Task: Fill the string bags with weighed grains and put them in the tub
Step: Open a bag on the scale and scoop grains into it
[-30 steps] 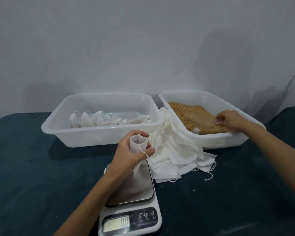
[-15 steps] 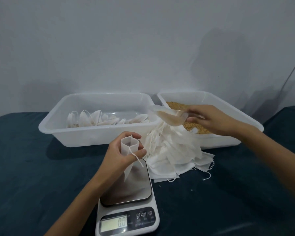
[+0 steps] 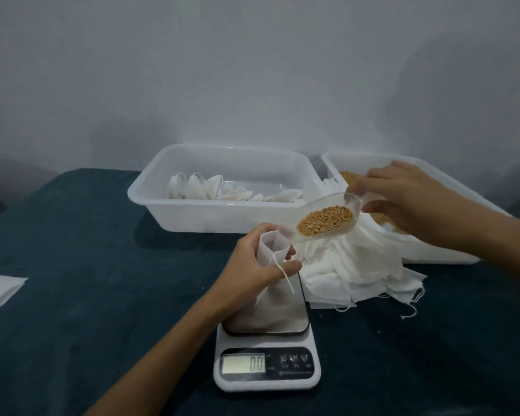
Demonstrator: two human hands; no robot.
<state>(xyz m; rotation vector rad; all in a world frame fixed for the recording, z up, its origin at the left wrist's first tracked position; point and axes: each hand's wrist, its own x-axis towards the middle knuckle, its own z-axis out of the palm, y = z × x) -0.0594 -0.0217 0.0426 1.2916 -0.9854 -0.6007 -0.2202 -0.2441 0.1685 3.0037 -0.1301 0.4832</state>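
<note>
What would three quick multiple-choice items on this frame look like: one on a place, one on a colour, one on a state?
1. Where is the scoop of grains?
A. lying in the left tub
B. in the air beside the open mouth of the string bag
C. resting on the scale plate

2. What colour is the cloth that covers the table?
A. dark teal
B. red
C. white

3. What does the scale display show?
A. a large three-digit weight
B. it is dark
C. zero

Answers:
1. B: the right hand holds the scoop tilted just above and right of the bag, which the left hand grips over the scale.
2. A: the cloth is dark teal all round the scale and tubs.
3. C: the lit display shows only zeros.
</note>
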